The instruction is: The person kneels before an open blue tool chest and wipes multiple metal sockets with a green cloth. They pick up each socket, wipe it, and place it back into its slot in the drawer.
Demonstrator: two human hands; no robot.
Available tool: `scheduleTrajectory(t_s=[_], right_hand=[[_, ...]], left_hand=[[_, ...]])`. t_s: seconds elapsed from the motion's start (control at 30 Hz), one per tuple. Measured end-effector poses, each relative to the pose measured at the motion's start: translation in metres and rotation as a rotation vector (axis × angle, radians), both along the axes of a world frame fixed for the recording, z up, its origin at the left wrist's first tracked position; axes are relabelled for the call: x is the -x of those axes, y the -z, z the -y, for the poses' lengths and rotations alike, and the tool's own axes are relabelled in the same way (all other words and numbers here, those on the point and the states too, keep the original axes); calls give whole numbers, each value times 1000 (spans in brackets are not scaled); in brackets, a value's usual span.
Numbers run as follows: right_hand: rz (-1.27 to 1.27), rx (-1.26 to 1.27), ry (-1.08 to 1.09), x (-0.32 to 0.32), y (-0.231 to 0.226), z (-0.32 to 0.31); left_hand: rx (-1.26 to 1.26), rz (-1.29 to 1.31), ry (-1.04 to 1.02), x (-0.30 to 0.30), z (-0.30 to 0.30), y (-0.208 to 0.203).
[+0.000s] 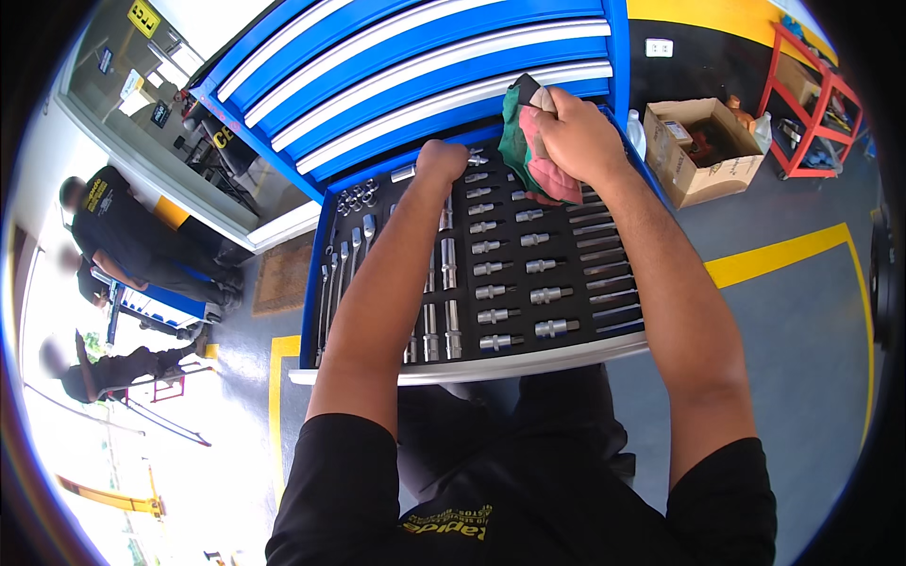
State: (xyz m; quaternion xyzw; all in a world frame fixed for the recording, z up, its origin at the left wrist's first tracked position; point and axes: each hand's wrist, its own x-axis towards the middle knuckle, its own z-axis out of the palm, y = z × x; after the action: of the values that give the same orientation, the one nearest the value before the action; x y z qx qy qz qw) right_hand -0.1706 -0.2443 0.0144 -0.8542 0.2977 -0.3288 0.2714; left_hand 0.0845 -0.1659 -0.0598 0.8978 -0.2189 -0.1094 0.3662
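A pulled-out tool drawer [528, 369] lies in front of me, with a dark foam insert full of metal tools. My left hand [442, 162] reaches to its back edge, fingers curled; what they hold, if anything, is hidden. Just right of that hand begins a column of bit sockets [488, 247], with a second column [540, 267] beside it. Bunched in my right hand [576, 137] is a green, pink and black cloth [528, 151], hanging over the drawer's back right part. Long bits [604, 257] lie below the cloth, and combination wrenches [344, 259] line the left side, partly behind my left forearm.
The blue tool cabinet [618, 57] rises behind the drawer. To the right stand a white bottle [635, 132], an open cardboard box [703, 174] and a red wheeled cart [800, 141]. On the left are people in dark clothes [123, 217] and a brown mat [281, 278].
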Motion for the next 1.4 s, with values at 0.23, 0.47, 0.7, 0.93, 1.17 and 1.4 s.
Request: scheduleTrajectory(t_s=[0.23, 0.47, 0.7, 0.93, 1.17, 1.4], right_hand=[[-132, -24, 45, 11, 9, 18], [-158, -129, 11, 1, 21, 30], [61, -381, -67, -2, 30, 42], [363, -1203, -879, -3, 23, 6], [125, -740, -854, -5, 24, -17], [361, -670, -773, -15, 21, -25]], left_hand=[[-111, 267, 391, 20, -9, -5], [-51, 487, 665, 7, -21, -14], [299, 135, 763, 20, -52, -85], [513, 117, 809, 86, -104, -62], [585, 566, 770, 98, -116, -61], [915, -85, 556, 81, -112, -50]])
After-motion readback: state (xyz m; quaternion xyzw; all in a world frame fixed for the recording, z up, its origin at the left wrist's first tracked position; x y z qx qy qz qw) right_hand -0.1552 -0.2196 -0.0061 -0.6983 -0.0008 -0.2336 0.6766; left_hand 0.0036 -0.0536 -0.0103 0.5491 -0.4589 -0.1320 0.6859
